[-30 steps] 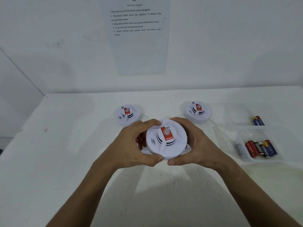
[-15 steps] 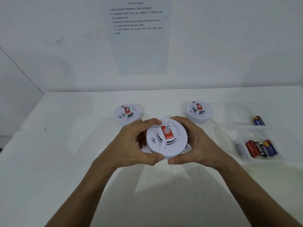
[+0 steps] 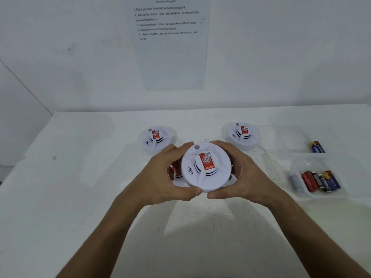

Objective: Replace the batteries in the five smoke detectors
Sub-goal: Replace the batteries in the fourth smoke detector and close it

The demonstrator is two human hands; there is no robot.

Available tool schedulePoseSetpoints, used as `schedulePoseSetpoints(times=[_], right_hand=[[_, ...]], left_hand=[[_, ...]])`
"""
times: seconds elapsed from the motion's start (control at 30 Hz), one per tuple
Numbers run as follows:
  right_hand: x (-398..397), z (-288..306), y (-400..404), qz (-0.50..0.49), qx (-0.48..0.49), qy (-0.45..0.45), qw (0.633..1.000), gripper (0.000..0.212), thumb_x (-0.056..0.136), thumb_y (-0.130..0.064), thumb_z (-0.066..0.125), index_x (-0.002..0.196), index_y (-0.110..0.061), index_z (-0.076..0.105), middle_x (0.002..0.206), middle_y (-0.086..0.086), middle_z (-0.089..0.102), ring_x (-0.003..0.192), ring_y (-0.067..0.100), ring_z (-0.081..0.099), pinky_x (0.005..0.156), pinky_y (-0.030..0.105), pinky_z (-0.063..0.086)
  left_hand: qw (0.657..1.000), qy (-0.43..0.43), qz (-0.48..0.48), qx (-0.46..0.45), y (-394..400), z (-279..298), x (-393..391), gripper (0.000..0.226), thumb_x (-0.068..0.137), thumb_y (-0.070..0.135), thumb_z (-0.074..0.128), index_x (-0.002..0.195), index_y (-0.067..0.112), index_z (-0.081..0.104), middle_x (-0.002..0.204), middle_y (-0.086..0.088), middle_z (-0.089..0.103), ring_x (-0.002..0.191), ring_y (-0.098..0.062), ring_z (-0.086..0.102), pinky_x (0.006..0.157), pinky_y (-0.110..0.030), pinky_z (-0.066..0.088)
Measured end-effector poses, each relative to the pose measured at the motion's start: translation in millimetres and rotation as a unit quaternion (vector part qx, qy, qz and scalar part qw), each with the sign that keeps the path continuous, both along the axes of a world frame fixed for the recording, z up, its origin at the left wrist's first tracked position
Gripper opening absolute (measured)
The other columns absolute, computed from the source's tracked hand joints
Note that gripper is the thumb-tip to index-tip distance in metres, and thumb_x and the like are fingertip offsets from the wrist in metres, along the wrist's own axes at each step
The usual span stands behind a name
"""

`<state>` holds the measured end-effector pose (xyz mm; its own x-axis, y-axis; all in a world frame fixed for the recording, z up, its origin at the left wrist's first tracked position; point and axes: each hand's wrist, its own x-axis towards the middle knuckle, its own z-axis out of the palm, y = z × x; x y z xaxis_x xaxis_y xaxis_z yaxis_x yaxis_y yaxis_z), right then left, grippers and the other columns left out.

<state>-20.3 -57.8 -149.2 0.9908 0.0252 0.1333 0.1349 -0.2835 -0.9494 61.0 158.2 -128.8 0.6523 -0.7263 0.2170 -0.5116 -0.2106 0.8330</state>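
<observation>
Held smoke detector (image 3: 206, 169): in the middle, above the tabletop (image 3: 70, 197), face up.
Left hand (image 3: 160, 177): fingers curled round its 9 o'clock edge.
Right hand (image 3: 247, 173): fingers curled round its 3 o'clock edge.
Other detectors: one at 11 o'clock (image 3: 156, 138), one at 1 o'clock (image 3: 244, 135).
Batteries (image 3: 319, 180): in a clear tray (image 3: 297, 163) at 3 o'clock.

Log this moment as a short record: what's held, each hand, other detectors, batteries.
held: round white plastic smoke detector with red label, face up above the white table
left hand: grips its left rim
right hand: grips its right rim
other detectors: far-left detector, far-right detector
batteries: near clear tray holds several; far clear tray holds a few
</observation>
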Motion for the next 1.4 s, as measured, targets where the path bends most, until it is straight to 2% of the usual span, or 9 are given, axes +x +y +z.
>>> schedulePoseSetpoints(times=[0.27, 0.47, 0.7, 0.9, 1.03, 1.13, 1.2, 1.33, 1.4], right_hand=[[0.1, -2.2, -1.5, 0.002, -0.011, 0.005, 1.000, 0.097, 0.057, -0.009, 0.094, 0.141, -0.020, 0.046, 0.133, -0.009, 0.061, 0.127, 0.017, 0.056, 0.101, 0.029, 0.051], [0.8, -0.8, -0.6, 0.005, -0.010, 0.002, 1.000, 0.095, 0.058, -0.008, 0.093, 0.139, -0.020, 0.047, 0.132, -0.009, 0.062, 0.127, 0.017, 0.057, 0.100, 0.027, 0.051], [0.7, -1.4, -2.5, 0.006, -0.015, -0.003, 1.000, 0.094, 0.059, -0.012, 0.093, 0.139, -0.027, 0.046, 0.132, -0.013, 0.062, 0.126, 0.015, 0.057, 0.100, 0.027, 0.051], [1.8, -1.3, -0.3, -0.003, -0.033, -0.007, 0.999, 0.090, 0.060, -0.016, 0.091, 0.134, -0.037, 0.045, 0.130, -0.027, 0.059, 0.125, 0.005, 0.056, 0.096, 0.014, 0.048], [1.9, -0.8, -0.9, -0.002, -0.039, -0.004, 0.999, 0.093, 0.060, -0.019, 0.092, 0.136, -0.040, 0.044, 0.132, -0.024, 0.059, 0.126, 0.008, 0.056, 0.098, 0.019, 0.050], [1.9, -1.5, -2.2, 0.006, -0.032, 0.003, 0.999, 0.096, 0.060, -0.017, 0.094, 0.140, -0.033, 0.043, 0.134, -0.017, 0.059, 0.127, 0.012, 0.055, 0.100, 0.026, 0.051], [1.9, -1.9, -2.4, 0.007, -0.032, 0.003, 0.999, 0.097, 0.059, -0.017, 0.094, 0.140, -0.031, 0.043, 0.134, -0.017, 0.059, 0.128, 0.012, 0.055, 0.100, 0.026, 0.051], [2.5, -2.2, -1.8, 0.007, -0.033, 0.004, 0.999, 0.096, 0.060, -0.015, 0.093, 0.141, -0.029, 0.043, 0.135, -0.017, 0.059, 0.128, 0.013, 0.055, 0.101, 0.028, 0.051], [2.6, -2.1, -1.5, 0.010, -0.030, 0.006, 0.999, 0.096, 0.060, -0.015, 0.094, 0.141, -0.030, 0.043, 0.135, -0.017, 0.058, 0.128, 0.013, 0.055, 0.100, 0.028, 0.052]], left_hand=[[1.000, -0.007, -0.003, -0.004, -0.9, 0.2, -1.3, 0.073, 0.065, 0.039, 0.079, 0.130, 0.041, 0.045, 0.106, 0.013, 0.058, 0.090, -0.017, 0.054, 0.071, -0.012, 0.047], [1.000, -0.010, 0.000, 0.005, -2.5, 1.5, -0.6, 0.078, 0.062, 0.048, 0.081, 0.131, 0.044, 0.045, 0.107, 0.016, 0.058, 0.092, -0.020, 0.053, 0.072, -0.019, 0.050], [1.000, -0.009, 0.011, -0.003, -4.7, -2.0, 0.2, 0.079, 0.059, 0.053, 0.079, 0.126, 0.063, 0.038, 0.105, 0.018, 0.056, 0.090, -0.015, 0.053, 0.070, -0.014, 0.048], [1.000, -0.014, 0.013, -0.015, -5.5, -5.0, 2.3, 0.076, 0.062, 0.050, 0.079, 0.126, 0.061, 0.040, 0.107, 0.025, 0.056, 0.092, -0.014, 0.054, 0.073, -0.012, 0.048], [1.000, -0.014, 0.010, -0.017, -5.4, -4.9, 2.7, 0.073, 0.062, 0.048, 0.079, 0.125, 0.055, 0.043, 0.107, 0.030, 0.056, 0.092, -0.009, 0.054, 0.073, -0.010, 0.047], [1.000, -0.012, 0.014, -0.015, -5.4, -4.9, 3.1, 0.074, 0.062, 0.052, 0.078, 0.124, 0.063, 0.040, 0.106, 0.029, 0.055, 0.094, -0.013, 0.054, 0.075, -0.015, 0.050], [1.000, -0.015, 0.014, -0.015, -4.8, -5.5, 3.0, 0.074, 0.061, 0.052, 0.078, 0.124, 0.064, 0.039, 0.106, 0.029, 0.055, 0.094, -0.012, 0.054, 0.075, -0.014, 0.049], [1.000, -0.010, 0.015, -0.013, -5.0, -5.4, 3.2, 0.074, 0.062, 0.048, 0.080, 0.125, 0.051, 0.042, 0.106, 0.033, 0.055, 0.093, -0.006, 0.054, 0.074, -0.009, 0.047], [1.000, -0.014, 0.015, -0.011, -5.9, -6.2, 3.8, 0.075, 0.062, 0.044, 0.083, 0.125, 0.050, 0.043, 0.105, 0.035, 0.055, 0.092, -0.006, 0.054, 0.074, -0.009, 0.046]])
